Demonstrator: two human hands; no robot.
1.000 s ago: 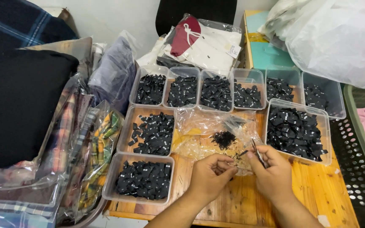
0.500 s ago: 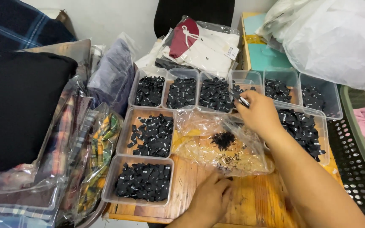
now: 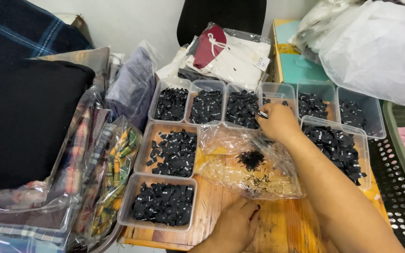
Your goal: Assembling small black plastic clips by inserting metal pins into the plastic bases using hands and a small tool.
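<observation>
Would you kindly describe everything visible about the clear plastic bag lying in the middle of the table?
The clear plastic bag is thin, crinkled film lying flat on the wooden table, between the trays. A small black clump and scattered dark bits show through it. The left hand rests at its near edge; the right hand reaches over its far corner, with the forearm across its right side.

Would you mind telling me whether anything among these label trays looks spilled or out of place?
Yes: tiny black scraps are scattered loose on the wooden table beside the left hand, outside the crinkled clear plastic bag. The clear plastic trays of black labels look tidy.
</observation>
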